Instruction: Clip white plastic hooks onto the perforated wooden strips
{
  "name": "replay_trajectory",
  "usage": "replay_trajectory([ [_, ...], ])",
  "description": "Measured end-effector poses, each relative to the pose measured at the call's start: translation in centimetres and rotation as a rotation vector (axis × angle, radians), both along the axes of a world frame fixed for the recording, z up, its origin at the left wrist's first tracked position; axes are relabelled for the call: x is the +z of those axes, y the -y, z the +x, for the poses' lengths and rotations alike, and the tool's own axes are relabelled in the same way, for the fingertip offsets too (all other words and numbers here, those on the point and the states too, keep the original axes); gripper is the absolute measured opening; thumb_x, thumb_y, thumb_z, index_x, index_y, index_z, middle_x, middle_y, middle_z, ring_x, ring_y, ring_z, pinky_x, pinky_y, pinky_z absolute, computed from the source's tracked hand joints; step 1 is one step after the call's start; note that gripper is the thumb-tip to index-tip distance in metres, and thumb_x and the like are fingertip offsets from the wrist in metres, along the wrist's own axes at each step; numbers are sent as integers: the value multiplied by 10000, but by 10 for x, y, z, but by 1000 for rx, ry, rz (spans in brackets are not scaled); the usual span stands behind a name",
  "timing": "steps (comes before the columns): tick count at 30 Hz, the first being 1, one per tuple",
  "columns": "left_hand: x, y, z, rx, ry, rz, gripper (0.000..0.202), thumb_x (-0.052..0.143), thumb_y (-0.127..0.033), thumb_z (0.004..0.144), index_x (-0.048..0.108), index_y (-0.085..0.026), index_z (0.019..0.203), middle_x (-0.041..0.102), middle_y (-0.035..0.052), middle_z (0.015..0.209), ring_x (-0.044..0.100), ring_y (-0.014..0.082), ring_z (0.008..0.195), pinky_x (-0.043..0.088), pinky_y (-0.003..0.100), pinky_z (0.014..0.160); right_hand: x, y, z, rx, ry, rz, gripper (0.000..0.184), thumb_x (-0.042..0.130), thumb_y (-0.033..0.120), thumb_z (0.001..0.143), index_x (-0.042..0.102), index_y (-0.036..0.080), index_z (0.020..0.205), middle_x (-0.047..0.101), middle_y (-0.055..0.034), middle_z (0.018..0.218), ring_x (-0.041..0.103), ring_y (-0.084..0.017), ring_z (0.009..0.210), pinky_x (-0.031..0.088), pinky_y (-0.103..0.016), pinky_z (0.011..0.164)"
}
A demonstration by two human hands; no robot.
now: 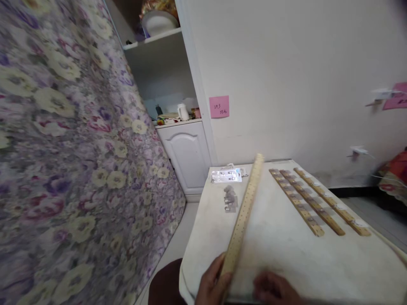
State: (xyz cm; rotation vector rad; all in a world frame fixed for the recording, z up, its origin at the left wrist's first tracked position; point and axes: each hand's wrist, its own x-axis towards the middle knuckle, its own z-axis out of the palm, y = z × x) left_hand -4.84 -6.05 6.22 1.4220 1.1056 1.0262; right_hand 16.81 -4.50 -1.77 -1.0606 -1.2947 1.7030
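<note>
My left hand (213, 281) is closed round the near end of a long, pale wooden strip (244, 215) with rows of small dark marks along it. The strip tilts away over the white table (270, 250), its far end blurred. To its right, low in the view, my right hand (276, 288) appears smeared by motion, fingers apparently curled; whether anything is in them cannot be made out. Small clear pieces with metal-looking hooks (230, 200) lie left of the strip. Behind them is a clear plastic package (226, 175).
Three wooden strips bearing clear pieces, the leftmost strip (297, 203) among them, lie side by side at the table's right. A floral curtain (79, 148) hangs on the left. Behind stand a white cabinet (187, 156) and a wall with a pink note (219, 106).
</note>
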Motion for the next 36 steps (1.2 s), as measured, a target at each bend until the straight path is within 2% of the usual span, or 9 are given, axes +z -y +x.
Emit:
replay_trajectory([
  [4, 15, -3, -39, -140, -207, -39, 452, 614, -384, 810, 582, -255, 1242, 588, 33, 1282, 487, 268, 1207, 344, 349, 1036, 41, -12, 53, -423, -406, -61, 495, 580, 573, 776, 569, 255, 1155, 648, -91, 1116, 554, -112, 564, 444, -258, 504],
  [8, 21, -13, -56, -250, -285, -101, 428, 662, -363, 776, 626, -268, 1193, 644, 13, 1194, 551, 264, 1116, 392, 321, 966, 50, -19, 104, -706, -679, -87, 602, 487, 700, 760, 627, 224, 1101, 640, -102, 1093, 492, -111, 577, 477, -259, 494],
  [12, 30, -36, -59, -389, -296, -228, 464, 718, -385, 711, 659, -239, 1147, 693, -6, 1059, 603, 232, 955, 443, 262, 822, 32, -13, 128, -844, -490, -61, 479, 605, 621, 724, 670, 197, 939, 643, -44, 867, 424, -85, 528, 402, -194, 414],
  [16, 30, -67, -63, -488, -341, -307, 427, 720, -420, 696, 701, -193, 1057, 715, 4, 936, 623, 188, 831, 449, 225, 735, 17, 3, 138, -971, 117, -2, 473, 704, 552, 647, 648, 202, 960, 621, -2, 747, 463, -102, 523, 391, -199, 423],
  [19, 24, -94, -65, -530, -517, -210, 411, 689, -481, 708, 722, -185, 991, 720, 6, 880, 629, 172, 786, 456, 221, 722, 12, 11, 149, -919, 432, 25, 590, 635, 629, 648, 626, 208, 1061, 666, -53, 896, 616, -203, 722, 493, -266, 547],
  [22, 17, -124, -64, -573, -607, -162, 383, 712, -500, 669, 743, -196, 901, 721, -9, 811, 630, 168, 751, 449, 212, 687, 5, 10, 161, -792, 676, 116, 648, 579, 645, 674, 606, 212, 1156, 657, -84, 981, 652, -269, 821, 533, -362, 663],
  [28, 8, -180, -55, -531, -789, 16, 240, 726, -426, 648, 728, -214, 761, 663, -36, 677, 580, 146, 646, 407, 213, 609, -19, -3, 168, -543, 951, 413, 490, 608, 568, 707, 687, 218, 1040, 639, -102, 1003, 632, -286, 944, 524, -390, 830],
  [32, 3, -195, -50, -400, -842, 198, 341, 733, -366, 636, 684, -244, 951, 649, 4, 962, 573, 197, 877, 425, 273, 804, -25, -5, 163, -444, 989, 493, 490, 634, 555, 711, 636, 265, 1106, 619, -70, 1105, 617, -269, 1028, 499, -374, 912],
  [36, -4, -193, -65, -224, -840, 286, 295, 580, -324, 793, 624, -237, 1072, 603, 46, 1123, 520, 206, 1062, 373, 319, 964, -28, -4, 163, -419, 1029, 525, 483, 608, 549, 745, 594, 298, 1156, 606, -56, 1128, 620, -262, 1034, 497, -377, 912],
])
